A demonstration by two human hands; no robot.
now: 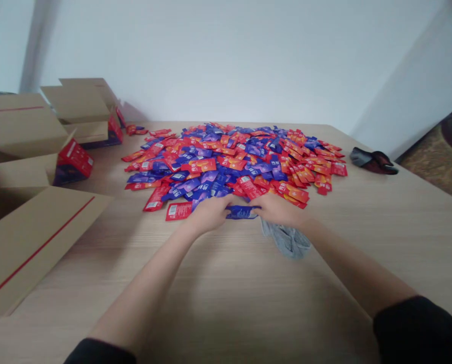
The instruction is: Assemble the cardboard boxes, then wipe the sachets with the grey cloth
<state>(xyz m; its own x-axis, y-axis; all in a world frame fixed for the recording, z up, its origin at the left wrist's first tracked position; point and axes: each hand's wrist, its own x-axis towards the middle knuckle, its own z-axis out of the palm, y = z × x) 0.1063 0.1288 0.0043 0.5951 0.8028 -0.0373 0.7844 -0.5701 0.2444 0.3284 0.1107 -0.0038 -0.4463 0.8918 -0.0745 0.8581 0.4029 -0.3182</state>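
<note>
A blue sachet (242,212) lies flat between my hands at the near edge of a wide pile of red and blue sachets (226,151). My left hand (211,213) pinches its left end, and my right hand (277,208) pinches its right end. Under and just in front of my right hand is a crumpled grey cloth (288,241), partly covered by that hand and wrist. One red sachet (178,211) with a white label sits just left of my left hand.
Open cardboard boxes (40,237) with red and blue outer sides stand along the left of the wooden table (218,303). A dark, curved object (373,161) rests near the right edge. Behind the table rises a pale wall (233,60).
</note>
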